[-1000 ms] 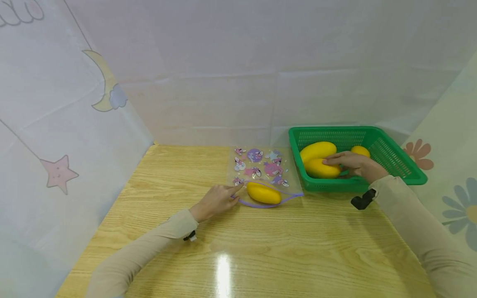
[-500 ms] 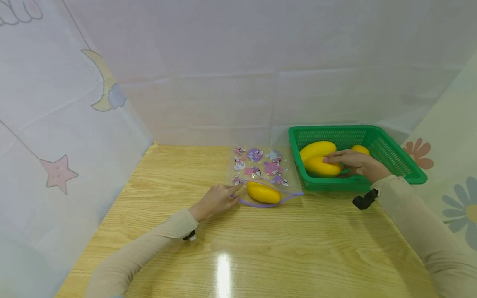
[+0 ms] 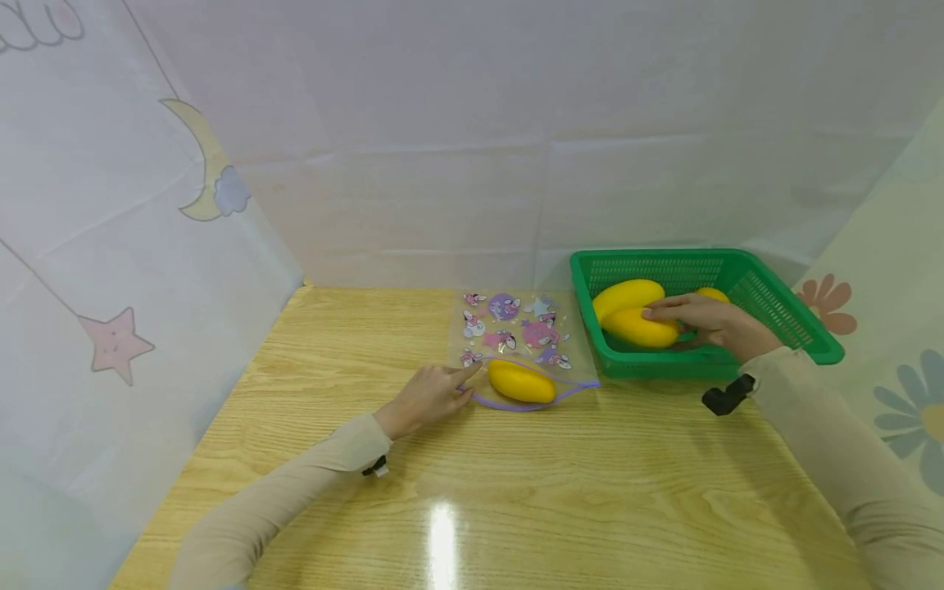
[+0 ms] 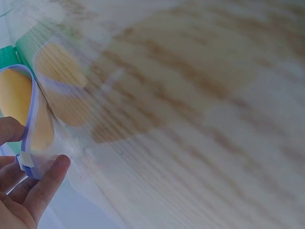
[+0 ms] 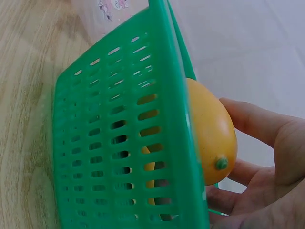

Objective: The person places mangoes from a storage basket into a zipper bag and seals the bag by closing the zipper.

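Observation:
My left hand point(image 3: 430, 400) holds the left corner of the open mouth of a clear zip bag point(image 3: 483, 340) with purple edging and cartoon prints. In the left wrist view, its fingers sit on both sides of the bag's purple rim, near a white slider point(image 4: 25, 161). A yellow mango point(image 3: 521, 382) lies just inside the bag's mouth. My right hand point(image 3: 715, 321) grips another yellow mango point(image 3: 640, 329) in the green basket point(image 3: 606, 365). Seen from the right wrist, the gripped mango point(image 5: 209, 131) shows above the basket's rim, its green stem end facing the camera.
Two more yellow fruits, a mango point(image 3: 627, 298) and a partly hidden one point(image 3: 712, 294), lie in the basket. The basket stands at the right rear of the wooden table point(image 3: 516, 492), beside the bag. Printed cloth point(image 3: 413, 180) walls the table's back and sides.
My right hand has shifted slightly right and up, with the mango it grips rising a little in the basket. The left hand and the bag have stayed in place.

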Motion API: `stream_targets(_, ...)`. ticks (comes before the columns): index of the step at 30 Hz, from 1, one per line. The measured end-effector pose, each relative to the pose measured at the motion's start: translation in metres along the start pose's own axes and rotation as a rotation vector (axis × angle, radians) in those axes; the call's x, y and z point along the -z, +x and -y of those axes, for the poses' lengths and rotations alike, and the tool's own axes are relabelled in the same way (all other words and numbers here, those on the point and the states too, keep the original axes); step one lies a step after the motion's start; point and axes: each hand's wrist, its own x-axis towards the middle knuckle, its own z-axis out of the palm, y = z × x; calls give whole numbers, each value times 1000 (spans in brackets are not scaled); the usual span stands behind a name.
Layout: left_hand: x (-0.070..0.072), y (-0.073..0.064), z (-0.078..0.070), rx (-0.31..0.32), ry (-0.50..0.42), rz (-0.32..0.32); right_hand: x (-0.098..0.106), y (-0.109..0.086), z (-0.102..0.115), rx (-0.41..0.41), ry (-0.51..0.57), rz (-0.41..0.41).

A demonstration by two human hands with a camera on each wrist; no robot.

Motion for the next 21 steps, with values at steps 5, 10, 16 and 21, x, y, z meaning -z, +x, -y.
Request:
stream_targets(5, 0, 1, 0, 4, -21, -2, 2, -4, 1, 7, 4, -7)
stream_targets(10, 1, 1, -1, 6, -20, 1, 3, -7, 4, 16, 12, -11)
stream_targets(16, 1, 1, -1, 8, -14, 8, 1, -11, 7, 22, 11, -12)
stream_targets(21, 1, 1, -1, 9, -4, 14, 0, -14, 9, 31, 13, -20)
